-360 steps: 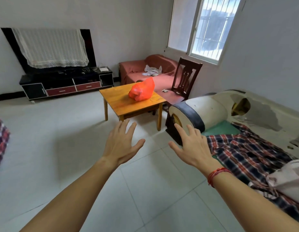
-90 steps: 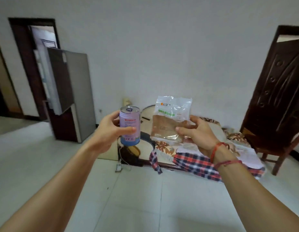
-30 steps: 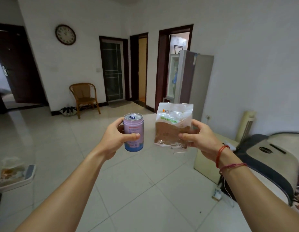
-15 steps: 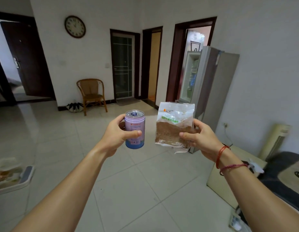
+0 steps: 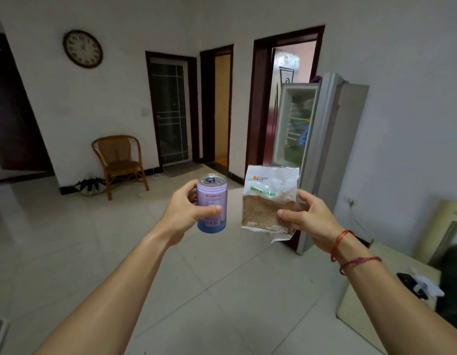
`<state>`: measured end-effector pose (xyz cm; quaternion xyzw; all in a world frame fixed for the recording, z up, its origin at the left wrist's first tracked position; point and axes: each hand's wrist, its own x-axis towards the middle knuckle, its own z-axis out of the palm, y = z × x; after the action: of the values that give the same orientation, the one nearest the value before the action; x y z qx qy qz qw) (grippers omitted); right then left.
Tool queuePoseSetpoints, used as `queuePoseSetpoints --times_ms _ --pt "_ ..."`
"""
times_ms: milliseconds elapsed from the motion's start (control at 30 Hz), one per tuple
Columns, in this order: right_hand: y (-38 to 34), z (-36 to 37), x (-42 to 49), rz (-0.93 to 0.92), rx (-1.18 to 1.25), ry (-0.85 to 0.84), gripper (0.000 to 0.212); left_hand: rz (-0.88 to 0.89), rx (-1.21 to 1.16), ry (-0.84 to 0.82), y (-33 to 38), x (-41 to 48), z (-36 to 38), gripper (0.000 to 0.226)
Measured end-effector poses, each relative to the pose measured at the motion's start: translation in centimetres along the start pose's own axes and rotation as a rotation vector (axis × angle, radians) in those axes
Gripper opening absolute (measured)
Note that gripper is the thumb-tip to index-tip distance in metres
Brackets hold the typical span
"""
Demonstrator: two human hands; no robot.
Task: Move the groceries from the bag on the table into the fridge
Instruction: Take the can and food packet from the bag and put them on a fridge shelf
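My left hand [image 5: 182, 210] grips a purple drink can [image 5: 212, 198], held upright at chest height. In my right hand [image 5: 309, 216] is a clear plastic packet of brown bread [image 5: 267, 201], pinched at its right edge. Both are held out in front of me. Beyond the packet stands the grey fridge [image 5: 332, 149] against the right wall, its upper door swung open so the white shelves inside [image 5: 296, 124] show. The bag and the table are out of view.
Pale tiled floor stretches between me and the fridge. A wicker chair [image 5: 120, 160] stands by the far wall under a round clock [image 5: 82, 48]. Several dark-framed doorways line the far wall. A low cream cabinet [image 5: 376, 285] and a standing heater [image 5: 442, 229] sit at the right.
The view has swung and moved toward the fridge, which now looks larger and nearer the middle. Both hands keep the same hold on the can and the packet.
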<state>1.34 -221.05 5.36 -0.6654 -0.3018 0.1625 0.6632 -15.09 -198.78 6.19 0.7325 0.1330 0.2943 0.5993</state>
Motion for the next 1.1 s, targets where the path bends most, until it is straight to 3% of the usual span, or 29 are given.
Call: queuePoseSetpoints --times_ms 500,867,1100 --pt "6.4 -3.3 29.9 0.046 -0.012 0.004 0.039 -0.034 0.013 -0.020 -9.2 30.1 1.9 0.068" --pt "9.4 -5.8 50.8 0.083 -0.052 -0.021 0.041 -0.041 -0.002 -0.025 -14.3 50.8 4.5 0.062" --pt "13.2 -5.6 63.2 0.106 -0.089 0.055 0.043 -0.041 -0.010 -0.049 -19.5 63.5 4.3 0.063"
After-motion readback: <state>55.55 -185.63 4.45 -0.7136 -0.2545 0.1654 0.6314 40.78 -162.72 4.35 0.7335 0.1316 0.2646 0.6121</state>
